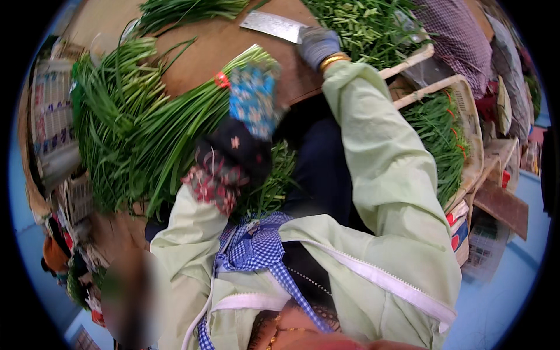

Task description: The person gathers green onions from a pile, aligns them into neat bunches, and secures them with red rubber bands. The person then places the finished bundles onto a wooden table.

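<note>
My left hand, under a blue patterned cloth covering, is closed on a bunch of garlic chives. A red band ties the bunch near its pale stem ends, and the long green leaves trail to the lower left. The cloth hides most of the fingers. In a grey glove, my right hand grips a cleaver at its handle end; the broad blade points left over the brown wooden board. Blade and bunch are apart.
Loose chives lie heaped at the left, more at the far edge. Beyond my right hand is a crate with cut stems. A pale crate of banded bunches stands right. Leaves hang near my lap.
</note>
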Motion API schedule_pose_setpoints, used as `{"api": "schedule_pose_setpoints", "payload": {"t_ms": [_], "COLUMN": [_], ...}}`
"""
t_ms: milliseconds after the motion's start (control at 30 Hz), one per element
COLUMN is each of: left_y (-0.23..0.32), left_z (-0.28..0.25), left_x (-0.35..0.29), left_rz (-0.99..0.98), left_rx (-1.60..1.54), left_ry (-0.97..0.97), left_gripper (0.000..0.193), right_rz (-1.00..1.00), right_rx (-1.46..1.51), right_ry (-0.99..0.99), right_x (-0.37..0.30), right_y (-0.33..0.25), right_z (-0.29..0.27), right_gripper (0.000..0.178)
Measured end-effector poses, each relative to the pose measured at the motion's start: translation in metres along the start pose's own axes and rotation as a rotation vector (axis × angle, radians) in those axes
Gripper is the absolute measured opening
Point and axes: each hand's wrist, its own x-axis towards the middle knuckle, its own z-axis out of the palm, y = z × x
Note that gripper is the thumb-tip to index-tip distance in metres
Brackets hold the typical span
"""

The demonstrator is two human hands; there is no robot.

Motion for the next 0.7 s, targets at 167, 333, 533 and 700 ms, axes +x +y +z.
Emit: {"api": "schedule_pose_setpoints", "payload": {"t_ms": [167, 333, 533, 700], "left_y": [0.023, 0.022, 0.01, 0.029], "left_z": [-0.003, 0.025, 0.046, 0.053], "left_x": [-0.106, -0.136, -0.147, -0.191], "left_rz": [-0.137, -0.412, -0.784, -0.537], "left_rx": [-0.314, -0.72, -1.536, -2.184], "left_ry": [-0.135, -0.204, -0.214, 0.021], "left_gripper": [0.06, 0.055, 0.057, 0.055], "right_rz": [-0.564, -0.886, -0.837, -0.64], "right_rx": [0.249, 0.002, 0.296, 0.859], "right_ry": [0.124, 0.018, -0.201, -0.621], "right_x": [-0.021, -0.036, -0.052, -0.128], "right_y": [-0.06, -0.128, -0.123, -0.084], "right_z": [-0.087, -0.073, -0.089, -0.11], "right_gripper": [0.059, 0.091, 0.078, 0.067]}}
